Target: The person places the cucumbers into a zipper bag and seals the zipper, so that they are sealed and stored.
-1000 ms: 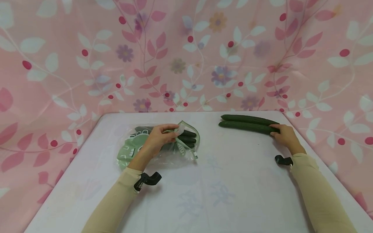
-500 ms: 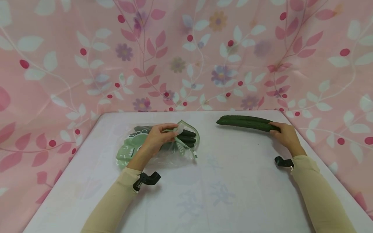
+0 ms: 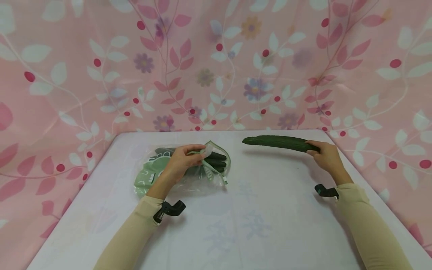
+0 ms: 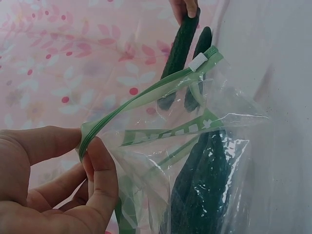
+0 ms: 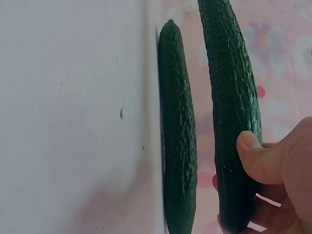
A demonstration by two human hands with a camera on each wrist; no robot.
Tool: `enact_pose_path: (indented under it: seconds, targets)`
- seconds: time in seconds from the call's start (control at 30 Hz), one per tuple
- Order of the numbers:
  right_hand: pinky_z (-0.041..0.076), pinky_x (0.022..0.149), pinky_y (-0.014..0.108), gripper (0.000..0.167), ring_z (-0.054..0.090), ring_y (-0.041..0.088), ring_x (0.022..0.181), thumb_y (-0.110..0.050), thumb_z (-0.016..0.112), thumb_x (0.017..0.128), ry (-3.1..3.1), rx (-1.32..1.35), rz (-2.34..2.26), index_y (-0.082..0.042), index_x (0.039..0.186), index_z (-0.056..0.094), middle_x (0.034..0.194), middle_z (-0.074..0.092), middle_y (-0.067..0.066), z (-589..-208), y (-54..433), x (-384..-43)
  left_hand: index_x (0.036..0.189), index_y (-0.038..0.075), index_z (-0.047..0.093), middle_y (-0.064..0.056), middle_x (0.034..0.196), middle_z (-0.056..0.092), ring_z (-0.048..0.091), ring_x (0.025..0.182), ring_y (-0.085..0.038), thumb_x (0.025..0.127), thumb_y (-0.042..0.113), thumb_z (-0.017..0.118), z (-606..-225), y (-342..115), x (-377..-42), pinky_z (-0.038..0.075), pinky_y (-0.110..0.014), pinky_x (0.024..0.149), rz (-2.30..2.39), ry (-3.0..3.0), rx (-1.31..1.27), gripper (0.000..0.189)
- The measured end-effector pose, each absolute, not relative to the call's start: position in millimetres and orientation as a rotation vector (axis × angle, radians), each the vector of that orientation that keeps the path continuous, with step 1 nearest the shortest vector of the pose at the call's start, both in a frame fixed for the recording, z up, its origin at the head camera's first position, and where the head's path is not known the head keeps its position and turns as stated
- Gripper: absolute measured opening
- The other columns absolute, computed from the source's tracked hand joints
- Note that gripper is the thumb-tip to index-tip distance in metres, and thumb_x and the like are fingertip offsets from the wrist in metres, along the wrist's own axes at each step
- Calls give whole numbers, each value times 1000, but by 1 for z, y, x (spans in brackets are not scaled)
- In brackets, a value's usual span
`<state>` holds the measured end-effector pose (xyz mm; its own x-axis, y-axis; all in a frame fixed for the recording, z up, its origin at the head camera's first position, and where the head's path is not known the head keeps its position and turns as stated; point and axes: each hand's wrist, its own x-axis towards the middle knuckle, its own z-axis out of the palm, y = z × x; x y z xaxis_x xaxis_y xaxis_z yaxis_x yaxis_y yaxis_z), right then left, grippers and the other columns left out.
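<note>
My left hand (image 3: pixel 182 160) pinches the green zip edge of a clear zip bag (image 4: pixel 105 126) between thumb and fingers. The bag's mouth gapes towards the right, with a white slider (image 4: pixel 198 62) at the far end of the zip. Several dark green cucumbers (image 3: pixel 216 162) lie inside it. My right hand (image 3: pixel 326 156) grips one end of a long cucumber (image 5: pixel 231 92), lifted off the table with its tip towards the bag. A second loose cucumber (image 5: pixel 178 131) lies on the table beyond it, mostly hidden behind the held one in the head view.
A white table (image 3: pixel 256 225) with faint printed marks carries everything. Behind it hangs a pink floral cloth (image 3: pixel 216 67). The bag's green printed end (image 3: pixel 152 172) lies under my left forearm's side.
My right hand has raised the nearer cucumber off the table and shifted it slightly left, so it now covers most of the other one. The left hand keeps its hold on the bag.
</note>
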<state>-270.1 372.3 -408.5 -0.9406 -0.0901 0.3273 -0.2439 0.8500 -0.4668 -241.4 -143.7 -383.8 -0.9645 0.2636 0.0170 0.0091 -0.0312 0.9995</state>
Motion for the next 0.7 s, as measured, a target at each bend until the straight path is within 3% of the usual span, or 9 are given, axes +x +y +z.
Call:
enact_pose_path:
  seconds: [0.3,0.53,0.7]
  targets:
    - [47,88,65,37,57,51,109,-8,65,102,-2735,276,743,3,137,64,129,61,36,-402,360,-263,139,-5,63,-18,129,60,66,97,-22,99,4,69,-383,-144,-240,58,-33,87,2127,2049,306,41]
    - [48,87,65,37,57,53,114,-8,67,101,-2721,294,739,2,137,65,131,61,35,-398,352,-256,139,-5,63,-17,126,61,65,96,-21,100,3,69,-384,-144,-240,58,-32,86,2124,2057,313,40]
    - [46,74,50,34,61,41,90,-6,70,99,-2668,349,741,2,132,69,117,68,32,-395,343,-251,139,-4,63,-17,126,62,65,96,-22,100,3,69,-384,-144,-240,58,-33,86,2122,2056,304,40]
